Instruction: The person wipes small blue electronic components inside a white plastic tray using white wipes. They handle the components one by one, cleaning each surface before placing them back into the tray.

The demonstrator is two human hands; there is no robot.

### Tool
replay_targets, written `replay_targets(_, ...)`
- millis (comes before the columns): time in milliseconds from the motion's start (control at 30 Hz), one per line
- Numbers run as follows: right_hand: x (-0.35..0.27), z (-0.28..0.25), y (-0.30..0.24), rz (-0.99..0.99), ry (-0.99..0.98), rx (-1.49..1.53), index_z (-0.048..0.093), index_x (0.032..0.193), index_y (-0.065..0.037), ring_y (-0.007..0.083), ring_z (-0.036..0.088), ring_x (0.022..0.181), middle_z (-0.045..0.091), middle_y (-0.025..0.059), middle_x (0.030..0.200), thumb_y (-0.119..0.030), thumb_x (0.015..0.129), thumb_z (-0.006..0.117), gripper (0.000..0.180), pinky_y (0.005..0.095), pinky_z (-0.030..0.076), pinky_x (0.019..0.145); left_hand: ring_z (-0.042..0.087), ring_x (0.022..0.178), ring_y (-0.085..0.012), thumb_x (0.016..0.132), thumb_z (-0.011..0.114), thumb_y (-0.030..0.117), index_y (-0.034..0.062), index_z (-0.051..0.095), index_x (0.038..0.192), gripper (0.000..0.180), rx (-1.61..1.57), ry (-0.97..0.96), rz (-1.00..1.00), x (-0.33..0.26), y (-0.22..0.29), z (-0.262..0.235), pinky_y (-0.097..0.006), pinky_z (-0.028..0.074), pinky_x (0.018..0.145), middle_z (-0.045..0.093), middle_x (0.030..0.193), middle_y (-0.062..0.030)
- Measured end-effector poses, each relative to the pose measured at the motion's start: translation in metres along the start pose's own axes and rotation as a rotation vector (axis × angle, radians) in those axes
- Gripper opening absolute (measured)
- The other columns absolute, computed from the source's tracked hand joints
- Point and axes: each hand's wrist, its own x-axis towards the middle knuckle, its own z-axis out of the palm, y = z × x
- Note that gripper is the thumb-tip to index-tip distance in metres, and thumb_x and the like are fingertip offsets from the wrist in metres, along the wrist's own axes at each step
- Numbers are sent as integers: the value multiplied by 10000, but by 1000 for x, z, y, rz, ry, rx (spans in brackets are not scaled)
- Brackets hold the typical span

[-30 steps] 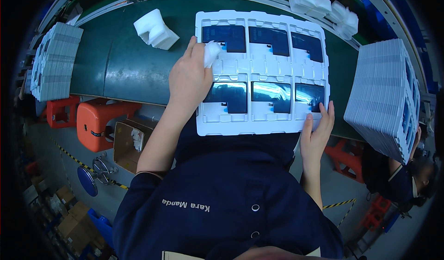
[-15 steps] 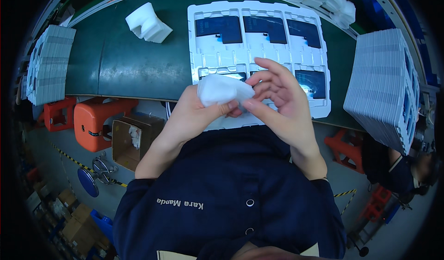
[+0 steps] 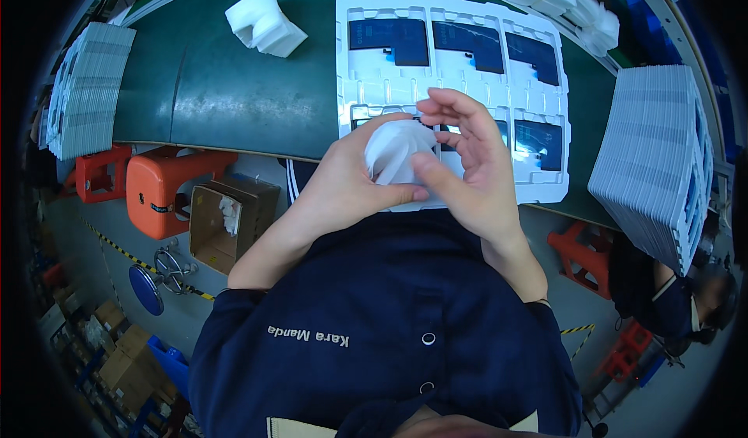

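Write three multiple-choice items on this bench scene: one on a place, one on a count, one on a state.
1. Where does the white foam block lie?
A. On the green bench, left of the white moulded tray
B. Inside the cardboard box
C. On the orange stool

2. How many dark blue panels fill the tray's far row?
A. One
B. Three
C. Five

3. How is the white crumpled cloth held?
A. Lying loose on the tray
B. By the right hand alone
C. Between both hands, the left hand gripping it

Key: 1 A, foam rests on green surface; 2 B, three panels side by side; 3 C, both hands touch it.
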Motion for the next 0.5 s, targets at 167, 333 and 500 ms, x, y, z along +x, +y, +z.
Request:
replay_targets(167,5,-8,-3,96,-129,-182,499,1314,-72,166,520,1092,556,52,1194,-31,746,742,619,353,423,936,576,1024,-170,733,833,217,10,416,1360,781,-215,-151,-81,-4,5,-3,-283,496,814,573,1193,-110)
replay_targets(333,11,-19,2,111,-360,-167,561,1233,-45,155,572,1012,581,57,1190,7,746,719,515,297,458,872,594,878,-106,815,763,241,16,382,1373,712,-142,-306,-47,-3,-4,-14,-255,499,718,587,1135,-129)
replay_targets(500,10,-26,3,97,-300,-27,558,1211,-21,148,634,953,652,86,1056,-1,805,685,426,267,501,815,621,650,-158,866,694,276,41,334,1400,685,-409,-323,-139,-2,11,-44,-262,517,655,655,951,-168)
